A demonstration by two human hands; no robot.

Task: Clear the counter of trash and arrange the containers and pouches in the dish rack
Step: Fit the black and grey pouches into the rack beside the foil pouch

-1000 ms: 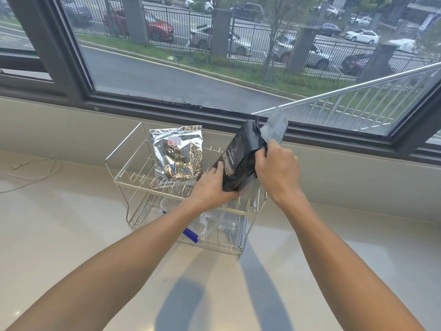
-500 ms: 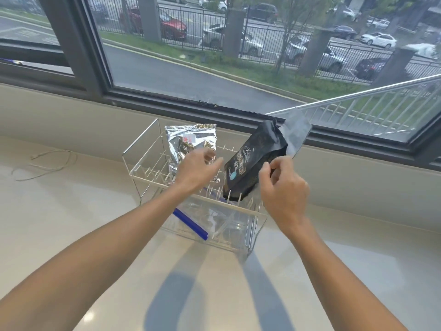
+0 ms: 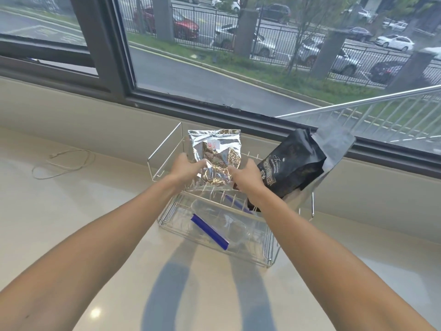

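Note:
A wire dish rack point(image 3: 164, 155) stands on the pale counter below the window. A crinkled silver foil pouch point(image 3: 214, 154) stands upright in its upper tier. My left hand point(image 3: 187, 167) grips the pouch's left lower edge and my right hand point(image 3: 248, 174) grips its right lower edge. A black pouch point(image 3: 293, 166) with a grey top flap leans tilted in the rack's right side, free of both hands. On the lower tier lies a clear zip bag with a blue strip point(image 3: 210, 231).
A thin pale cord point(image 3: 63, 163) lies looped on the counter to the left of the rack. The window sill and wall run close behind the rack. Bare counter point(image 3: 83, 211) stretches to the left and in front.
My right hand has let go of the black pouch, which now leans in the rack. Both hands have moved onto the silver pouch. The view has shifted left.

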